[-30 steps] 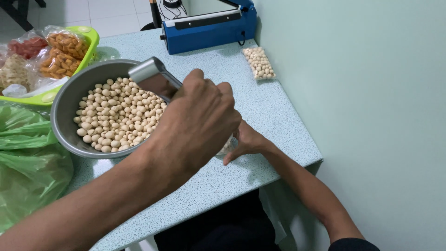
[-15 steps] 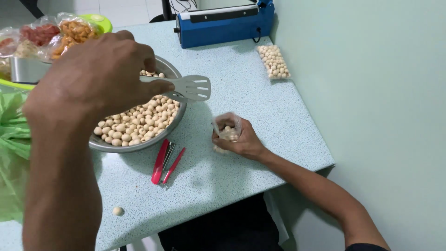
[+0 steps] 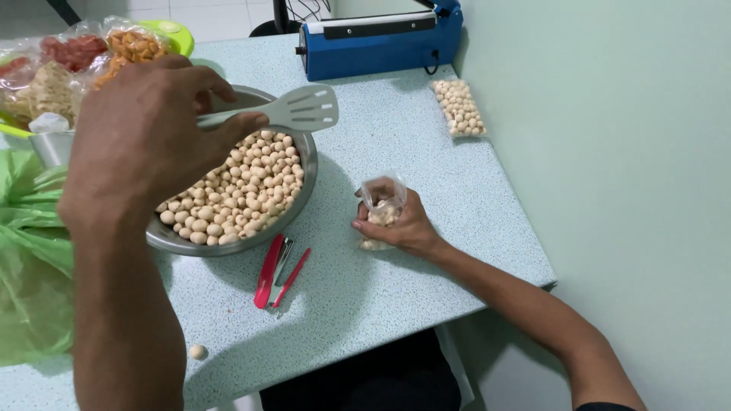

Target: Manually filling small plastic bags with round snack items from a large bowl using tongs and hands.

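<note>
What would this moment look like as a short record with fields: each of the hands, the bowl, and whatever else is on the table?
left hand: left hand holds a slotted spatula by its handle, above the bowl
right hand: right hand grips a small clear bag, partly filled with round pale balls, resting on the table
bowl: metal bowl full of the same pale balls
table: speckled pale blue table
near bowl: red stapler; one loose ball
far edge: blue heat sealer; filled bag
left side: green plastic bag; green basket of packed snacks
</note>
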